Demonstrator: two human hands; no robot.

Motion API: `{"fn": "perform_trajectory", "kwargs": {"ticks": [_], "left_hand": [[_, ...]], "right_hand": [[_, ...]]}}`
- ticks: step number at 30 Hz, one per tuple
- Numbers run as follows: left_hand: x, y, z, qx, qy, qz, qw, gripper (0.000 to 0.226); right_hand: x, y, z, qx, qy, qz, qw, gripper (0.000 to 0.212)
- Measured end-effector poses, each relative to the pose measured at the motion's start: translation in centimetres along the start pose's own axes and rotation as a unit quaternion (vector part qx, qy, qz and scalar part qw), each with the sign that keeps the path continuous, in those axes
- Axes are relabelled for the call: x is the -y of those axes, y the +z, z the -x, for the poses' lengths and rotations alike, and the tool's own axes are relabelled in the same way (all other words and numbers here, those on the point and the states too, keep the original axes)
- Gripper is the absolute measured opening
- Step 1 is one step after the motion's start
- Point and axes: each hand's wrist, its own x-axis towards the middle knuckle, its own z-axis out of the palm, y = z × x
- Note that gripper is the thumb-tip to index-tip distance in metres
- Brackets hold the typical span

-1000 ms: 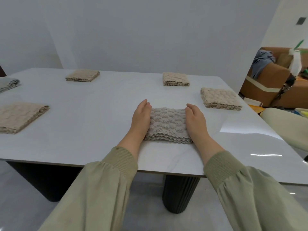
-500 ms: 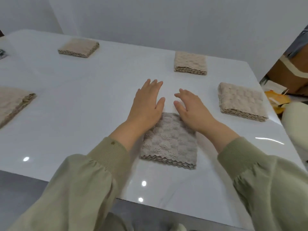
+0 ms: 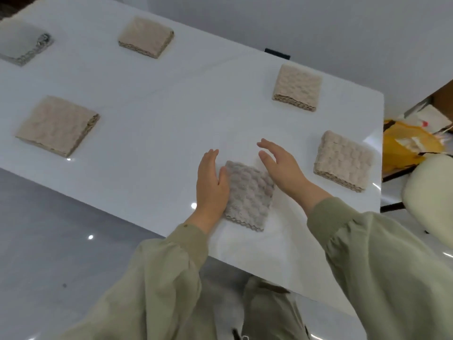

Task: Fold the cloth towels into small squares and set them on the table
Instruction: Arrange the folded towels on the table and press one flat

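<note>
By the look of things the job was close to finished. A grey waffle-textured cloth towel (image 3: 248, 195) lay folded into a small square near the front edge of the glossy white stone-look counter (image 3: 171, 106), its layered edges turned toward the person. The left hand (image 3: 210, 182) rested along the towel's left side, its fingers (image 3: 208, 163) straight and pressed together and the thumb touching the cloth. The right hand (image 3: 282, 165) was at the far right corner, its fingers (image 3: 272, 149) straight and slightly spread; whether it touched the towel could not be told. Neither hand pinched anything. Four more squares sat well apart: a far beige square (image 3: 147, 36), a back-right beige square (image 3: 297, 87), a left beige square (image 3: 57, 125) and a right beige square (image 3: 343, 160). A blurred pale grey folded towel (image 3: 22, 45) lay at the far left corner. No unfolded towel showed, so probably only a last squaring-up and letting go remained. Around the counter were a shiny grey floor (image 3: 49, 229) and a plain white wall (image 3: 318, 25). To the right were a crumpled yellow bag (image 3: 404, 146) and a cream rounded seat (image 3: 429, 192).
</note>
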Motion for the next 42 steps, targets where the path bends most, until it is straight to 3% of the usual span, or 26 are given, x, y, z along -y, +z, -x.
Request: {"fn": "perform_trajectory", "kwargs": {"ticks": [4, 8, 13, 16, 19, 24, 30, 38, 40, 42], "left_hand": [[0.0, 2.0, 1.6, -0.123, -0.042, 0.04, 0.991, 0.043], [0.0, 5.1, 5.3, -0.295, -0.114, 0.153, 0.936, 0.044], [-0.1, 10.6, 7.3, -0.409, -0.155, 0.231, 0.869, 0.056], [-0.9, 12.4, 6.6, -0.449, -0.152, 0.249, 0.845, 0.059], [-0.8, 13.3, 5.9, -0.476, -0.147, 0.24, 0.833, 0.057], [-0.6, 13.7, 5.5, -0.489, -0.141, 0.224, 0.831, 0.056], [-0.3, 13.9, 5.4, -0.482, -0.15, 0.18, 0.844, 0.056], [-0.5, 13.6, 5.6, -0.462, -0.175, 0.176, 0.851, 0.06], [-0.7, 13.1, 6.0, -0.447, -0.177, 0.151, 0.864, 0.06], [-0.5, 11.8, 6.8, -0.413, -0.17, 0.054, 0.893, 0.061]], "right_hand": [[-2.0, -0.7, -1.1, 0.077, -0.039, -0.007, 0.996, 0.039], [-3.8, -2.1, -3.1, 0.151, -0.068, -0.056, 0.985, 0.035], [-4.4, -1.7, -5.9, 0.248, -0.097, -0.084, 0.96, 0.039], [-3.4, 0.2, -6.8, 0.293, -0.056, -0.155, 0.942, 0.04], [-3.0, 1.9, -6.9, 0.308, -0.025, -0.21, 0.927, 0.037], [-3.4, 3.2, -7.2, 0.323, -0.034, -0.192, 0.926, 0.023], [-4.0, 3.0, -6.3, 0.323, -0.12, -0.114, 0.932, 0.05], [-4.3, 2.4, -5.5, 0.298, -0.14, -0.096, 0.939, 0.051], [-4.2, 2.3, -5.2, 0.284, -0.152, -0.078, 0.943, 0.049], [-4.2, 1.9, -5.0, 0.253, -0.166, -0.045, 0.952, 0.042]]}}
